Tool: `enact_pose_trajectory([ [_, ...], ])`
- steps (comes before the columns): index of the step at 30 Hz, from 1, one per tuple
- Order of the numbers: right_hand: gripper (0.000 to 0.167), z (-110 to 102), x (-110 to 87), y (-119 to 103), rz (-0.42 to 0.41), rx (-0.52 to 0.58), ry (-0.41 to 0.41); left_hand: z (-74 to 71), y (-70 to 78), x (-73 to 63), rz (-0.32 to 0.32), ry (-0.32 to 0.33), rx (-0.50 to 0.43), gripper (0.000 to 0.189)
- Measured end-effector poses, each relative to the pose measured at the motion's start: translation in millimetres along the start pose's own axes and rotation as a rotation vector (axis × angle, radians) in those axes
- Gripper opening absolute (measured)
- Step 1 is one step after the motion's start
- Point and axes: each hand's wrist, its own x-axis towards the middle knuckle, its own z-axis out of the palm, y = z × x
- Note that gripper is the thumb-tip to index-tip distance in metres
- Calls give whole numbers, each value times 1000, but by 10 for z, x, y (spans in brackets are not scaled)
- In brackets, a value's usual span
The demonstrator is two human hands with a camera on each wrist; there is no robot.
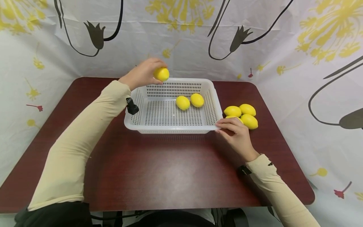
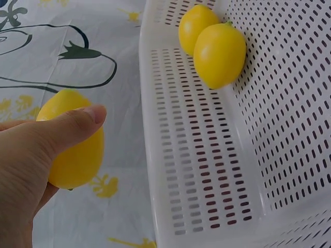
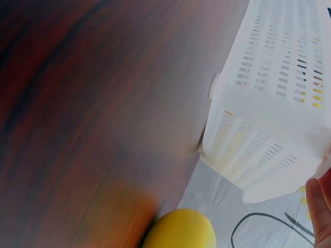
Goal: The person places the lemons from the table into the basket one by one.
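Observation:
My left hand (image 1: 142,73) grips a yellow lemon (image 1: 161,74) above the back left rim of a white plastic basket (image 1: 175,127). In the left wrist view the thumb lies across that lemon (image 2: 77,160), which is outside the basket's wall. Two more lemons, one at the left (image 1: 182,103) and one at the right (image 1: 197,100), lie side by side on the basket's slotted floor. At the front right corner my right hand (image 1: 238,137) holds the basket's rim, fingertips on top and thumb lower down.
Several lemons (image 1: 247,109) sit clustered on the table right of the basket, one partly hidden behind the right hand. The dark red table (image 1: 175,170) ends at a patterned white cloth (image 1: 187,53) behind and at both sides.

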Motion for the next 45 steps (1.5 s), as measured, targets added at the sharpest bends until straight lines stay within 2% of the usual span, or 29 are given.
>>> enact_pose_trajectory([
  [8,43,-4,-6,0,-3,-5,0,75,61,52,3,-30,9,65],
  [17,43,-5,-14,16,-5,2,4,142,88,73,24,-25,2,65],
  [28,41,8,-13,22,-3,2,5,238,133,101,42,-65,27,65],
  [32,43,18,-7,16,-13,6,13,284,139,107,38,-78,26,65],
  [45,42,28,-4,12,-20,17,20,421,112,110,82,-112,35,64],
])
